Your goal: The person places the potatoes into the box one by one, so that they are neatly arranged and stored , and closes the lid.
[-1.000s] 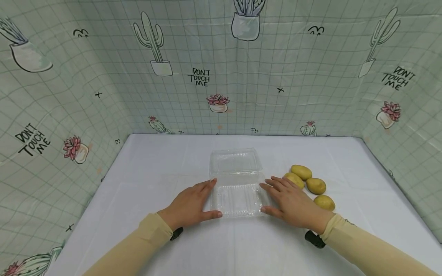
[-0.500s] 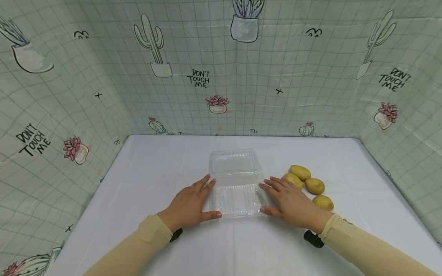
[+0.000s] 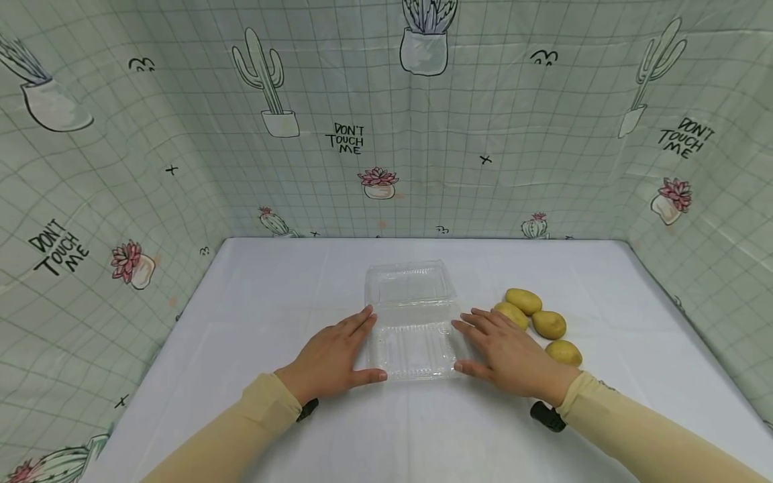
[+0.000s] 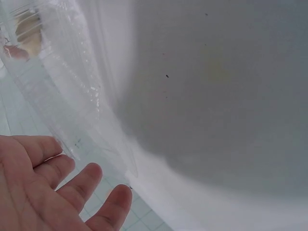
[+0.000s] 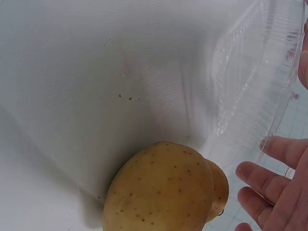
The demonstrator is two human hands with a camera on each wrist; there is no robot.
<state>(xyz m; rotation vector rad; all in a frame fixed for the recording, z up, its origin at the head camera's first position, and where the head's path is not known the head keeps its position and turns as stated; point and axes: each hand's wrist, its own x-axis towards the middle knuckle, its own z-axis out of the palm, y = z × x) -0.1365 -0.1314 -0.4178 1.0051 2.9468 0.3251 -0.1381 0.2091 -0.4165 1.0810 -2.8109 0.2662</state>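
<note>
A clear plastic clamshell container (image 3: 415,352) lies unfolded on the white table, its lid (image 3: 410,283) flat on the far side. My left hand (image 3: 331,357) is at its left side, fingers extended and thumb at the near left corner. On the opposite side, my right hand (image 3: 513,355) has its fingertips right at the rim, palm down. In the right wrist view the fingers (image 5: 264,178) are spread along the container's wall, and a large potato (image 5: 159,192) sits close by. The left wrist view shows loosely extended fingers (image 4: 82,185) beside the clear plastic.
Several yellow potatoes (image 3: 549,325) lie to the right of the container, one partly behind my right hand. A white cloth covers the table (image 3: 266,282). Grid-patterned curtains (image 3: 501,100) with cactus drawings enclose the back and sides.
One finger of my left hand has spread slightly away from the index finger. The head view has shifted a little. Container and potatoes stay in place.
</note>
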